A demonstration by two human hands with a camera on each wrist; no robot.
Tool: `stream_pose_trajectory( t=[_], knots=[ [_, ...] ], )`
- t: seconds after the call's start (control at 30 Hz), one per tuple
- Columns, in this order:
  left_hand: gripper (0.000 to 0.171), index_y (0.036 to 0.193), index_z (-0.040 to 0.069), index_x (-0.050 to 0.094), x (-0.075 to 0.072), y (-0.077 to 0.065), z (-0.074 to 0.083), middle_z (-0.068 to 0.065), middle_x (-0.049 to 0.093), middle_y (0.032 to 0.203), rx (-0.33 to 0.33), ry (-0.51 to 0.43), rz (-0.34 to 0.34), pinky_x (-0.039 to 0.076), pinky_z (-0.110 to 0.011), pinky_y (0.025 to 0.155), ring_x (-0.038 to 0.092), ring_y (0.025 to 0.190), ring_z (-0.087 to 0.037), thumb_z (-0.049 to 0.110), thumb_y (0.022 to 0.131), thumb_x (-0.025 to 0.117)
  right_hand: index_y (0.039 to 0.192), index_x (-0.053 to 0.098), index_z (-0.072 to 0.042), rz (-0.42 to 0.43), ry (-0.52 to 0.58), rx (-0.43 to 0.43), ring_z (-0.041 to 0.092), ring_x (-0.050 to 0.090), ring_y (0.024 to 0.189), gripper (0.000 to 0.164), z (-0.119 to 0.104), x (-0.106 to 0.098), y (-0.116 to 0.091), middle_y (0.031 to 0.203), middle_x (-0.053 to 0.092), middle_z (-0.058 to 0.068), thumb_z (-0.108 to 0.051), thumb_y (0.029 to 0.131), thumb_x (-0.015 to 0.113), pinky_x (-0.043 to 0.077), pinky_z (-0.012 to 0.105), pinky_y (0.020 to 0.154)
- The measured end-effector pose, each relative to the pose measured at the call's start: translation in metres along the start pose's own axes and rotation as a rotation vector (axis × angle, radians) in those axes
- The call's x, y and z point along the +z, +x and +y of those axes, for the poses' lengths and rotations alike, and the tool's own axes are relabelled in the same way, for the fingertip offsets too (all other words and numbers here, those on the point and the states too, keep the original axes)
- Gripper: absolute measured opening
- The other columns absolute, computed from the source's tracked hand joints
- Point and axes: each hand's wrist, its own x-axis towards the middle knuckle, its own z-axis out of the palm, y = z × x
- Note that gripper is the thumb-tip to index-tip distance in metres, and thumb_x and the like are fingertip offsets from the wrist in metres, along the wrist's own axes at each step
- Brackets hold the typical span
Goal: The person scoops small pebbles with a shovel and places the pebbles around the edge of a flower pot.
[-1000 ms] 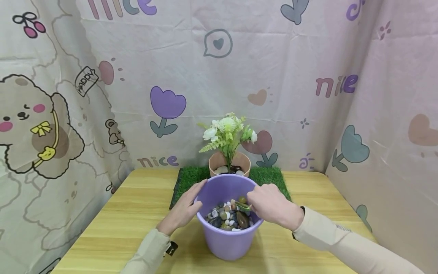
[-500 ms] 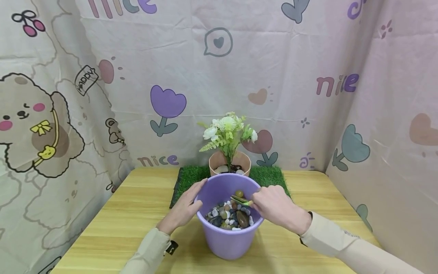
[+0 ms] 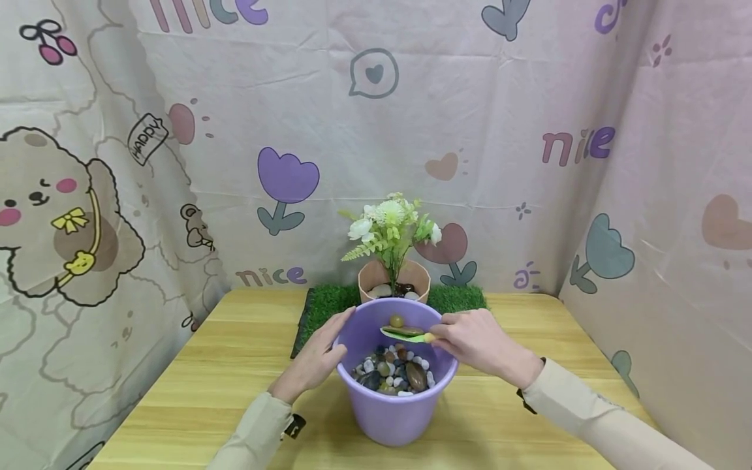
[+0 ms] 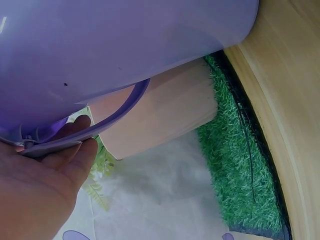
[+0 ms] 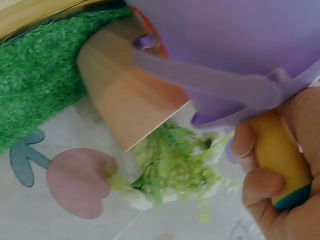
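Observation:
A purple bucket (image 3: 395, 418) stands on the table with small mixed pebbles (image 3: 388, 375) in the bottom. At its left rim, my left hand (image 3: 314, 359) holds on, the thumb toward the inside and the fingers beside the hanging bucket handle (image 4: 112, 120). My right hand (image 3: 484, 346) grips the yellow handle (image 5: 280, 155) of a small trowel over the right rim. The trowel's green blade (image 3: 414, 338) lies roughly level inside the bucket, above the pebbles. On it rest a round yellowish stone (image 3: 396, 320) and what looks like a flat brownish one.
Behind the bucket, a peach flowerpot (image 3: 365, 281) holds stones and white-green flowers (image 3: 390, 219). It stands on a green turf mat (image 3: 458, 299). The wooden table (image 3: 217, 378) ends at a printed cloth backdrop (image 3: 499, 163) behind and at the sides.
My right hand has lifted the trowel off the pebbles and brought its blade up and left to near level, carrying the stones. The left hand and the bucket have stayed in place.

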Motion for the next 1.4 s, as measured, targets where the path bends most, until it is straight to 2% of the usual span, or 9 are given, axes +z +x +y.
stream_pose_trajectory(
  t=[0.17, 0.33, 0.43, 0.73, 1.0, 1.17, 1.4],
  knots=[
    [0.068, 0.154, 0.014, 0.033, 0.000, 0.000, 0.001, -0.004, 0.041, 0.154, -0.006, -0.008, -0.005, 0.041, -0.051, 0.107, 0.046, 0.135, -0.024, 0.008, 0.088, 0.048, 0.086, 0.074, -0.023, 0.053, 0.009, -0.029, 0.004, 0.054, 0.059, 0.010, 0.007, 0.005, -0.001, 0.072, 0.060, -0.011, -0.027, 0.079, 0.080, 0.038, 0.015, 0.047],
    [0.068, 0.154, 0.016, 0.033, 0.000, 0.000, 0.001, -0.003, 0.040, 0.154, -0.017, -0.015, -0.008, 0.042, -0.051, 0.106, 0.046, 0.135, -0.024, 0.009, 0.088, 0.047, 0.092, 0.077, -0.020, 0.034, 0.038, 0.027, 0.007, 0.059, 0.065, 0.015, 0.009, 0.007, 0.000, 0.080, 0.066, -0.007, -0.025, 0.078, 0.080, 0.044, 0.018, 0.051],
    [0.068, 0.154, 0.014, 0.033, 0.000, 0.000, 0.001, -0.004, 0.041, 0.154, -0.012, -0.017, -0.008, 0.042, -0.051, 0.106, 0.046, 0.135, -0.024, 0.009, 0.088, 0.047, 0.097, 0.078, -0.019, 0.020, 0.060, 0.058, 0.008, 0.060, 0.069, 0.019, 0.010, 0.007, 0.000, 0.084, 0.067, -0.006, -0.023, 0.079, 0.080, 0.046, 0.020, 0.054],
    [0.068, 0.154, 0.012, 0.033, 0.000, 0.001, 0.000, -0.003, 0.041, 0.154, 0.001, -0.012, -0.001, 0.043, -0.051, 0.105, 0.046, 0.136, -0.023, 0.010, 0.087, 0.047, 0.101, 0.078, -0.022, 0.011, 0.137, 0.091, 0.006, 0.062, 0.074, 0.019, 0.014, 0.010, 0.001, 0.090, 0.069, -0.007, -0.025, 0.082, 0.078, 0.048, 0.021, 0.058],
    [0.069, 0.154, 0.013, 0.033, 0.000, 0.000, 0.000, -0.005, 0.042, 0.153, 0.005, -0.016, -0.001, 0.043, -0.050, 0.105, 0.047, 0.134, -0.024, 0.009, 0.087, 0.046, 0.103, 0.078, -0.018, 0.007, 0.168, 0.086, 0.009, 0.066, 0.082, 0.023, 0.016, 0.011, -0.001, 0.096, 0.071, -0.005, -0.024, 0.081, 0.078, 0.052, 0.023, 0.063],
    [0.069, 0.154, 0.013, 0.033, 0.000, 0.001, 0.000, -0.005, 0.042, 0.152, 0.017, -0.013, 0.004, 0.043, -0.050, 0.105, 0.046, 0.135, -0.023, 0.009, 0.087, 0.046, 0.103, 0.078, -0.017, 0.028, 0.185, 0.073, 0.009, 0.065, 0.083, 0.024, 0.017, 0.012, -0.002, 0.096, 0.071, -0.006, -0.024, 0.080, 0.079, 0.052, 0.024, 0.064],
    [0.068, 0.154, 0.015, 0.032, 0.000, 0.000, 0.000, -0.004, 0.041, 0.154, -0.003, -0.021, -0.005, 0.043, -0.050, 0.105, 0.045, 0.136, -0.023, 0.010, 0.088, 0.046, 0.105, 0.078, -0.018, 0.015, 0.205, 0.097, 0.008, 0.065, 0.083, 0.025, 0.016, 0.010, -0.004, 0.098, 0.071, -0.005, -0.025, 0.081, 0.078, 0.050, 0.021, 0.063]
  ],
)
